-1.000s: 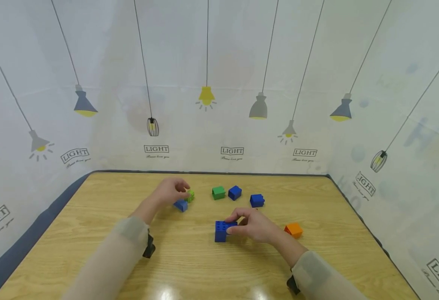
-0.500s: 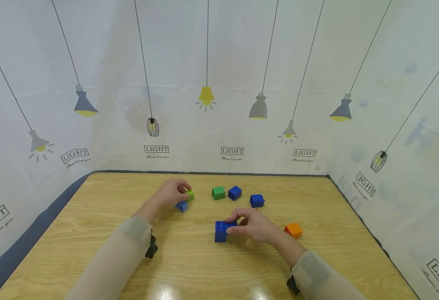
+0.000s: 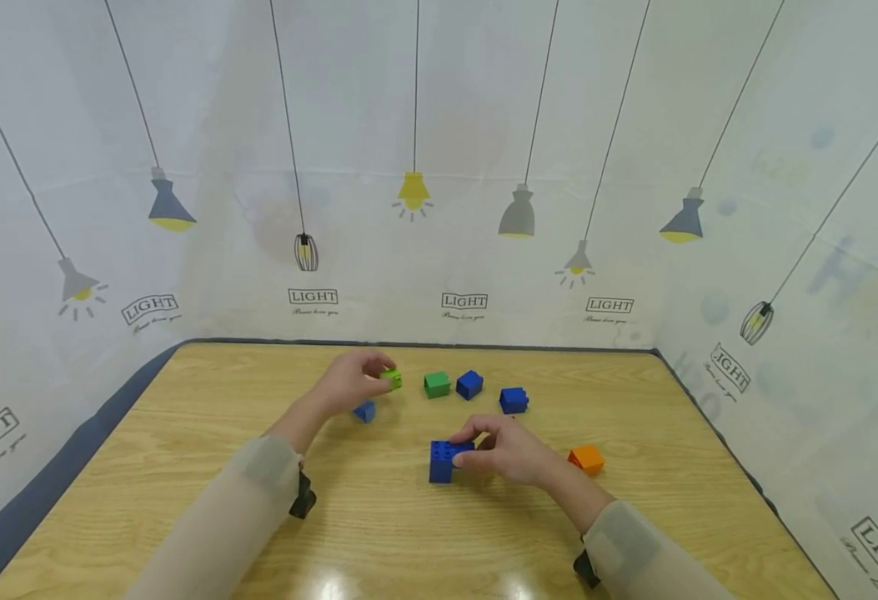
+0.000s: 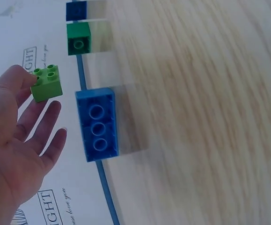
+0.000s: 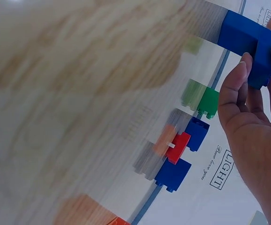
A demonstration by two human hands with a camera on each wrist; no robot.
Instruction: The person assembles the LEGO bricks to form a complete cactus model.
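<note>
In the head view my left hand point(image 3: 348, 385) pinches a lime green toy brick point(image 3: 392, 380) between thumb and fingertips. The left wrist view shows the brick's studs point(image 4: 51, 74) facing up, with the other fingers spread below it. Just under that hand lies a lighter blue brick point(image 3: 364, 412), its hollow underside turned toward the left wrist camera. Near the middle of the table, my right hand point(image 3: 509, 450) grips dark blue bricks point(image 3: 441, 463) joined in an L shape, thumb on the near side. Its fingers cover part of the upper piece.
Behind the right hand stand a green brick point(image 3: 437, 385), a blue brick point(image 3: 469, 385) and another blue brick point(image 3: 514, 401). A small red piece point(image 5: 177, 147) shows in the right wrist view. Beside the right wrist lies an orange brick point(image 3: 587, 460). A printed cloth wall borders the wooden table.
My left hand has taken hold of the lime green brick and moved it up and to the right. The lighter blue brick has shifted slightly right. My right hand stays in place.
</note>
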